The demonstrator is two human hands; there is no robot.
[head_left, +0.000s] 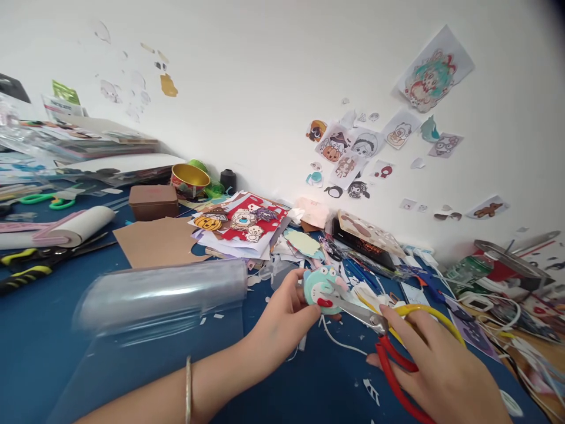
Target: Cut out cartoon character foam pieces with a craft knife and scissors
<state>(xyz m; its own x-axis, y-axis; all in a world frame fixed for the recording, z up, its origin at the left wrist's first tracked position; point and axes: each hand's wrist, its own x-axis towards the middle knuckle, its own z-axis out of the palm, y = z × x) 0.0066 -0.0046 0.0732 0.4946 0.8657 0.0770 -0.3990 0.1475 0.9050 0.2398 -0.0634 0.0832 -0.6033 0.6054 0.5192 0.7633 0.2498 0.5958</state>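
Note:
My left hand point(285, 315) pinches a small teal cartoon figure point(318, 288) with a white belly, round eyes and a red patch, thumb in front and fingers behind. Scissors point(378, 324) with one red and one yellow handle sit in my right hand point(445, 359), its fingers through the loops. The blades are parted and their tips lie over the front of the figure. Whether they bite into it, I cannot tell. A thin white cord point(342, 341) runs below the figure toward my right hand.
On the blue tabletop point(273, 388) lie a clear plastic film roll point(163, 294), brown card point(154, 241), printed cutouts point(247, 221) and paper scraps. Black-and-yellow pliers point(33, 268) and green-handled scissors point(57, 197) lie left. Cables and a green bottle point(472, 268) crowd the right, before a wall of stickers.

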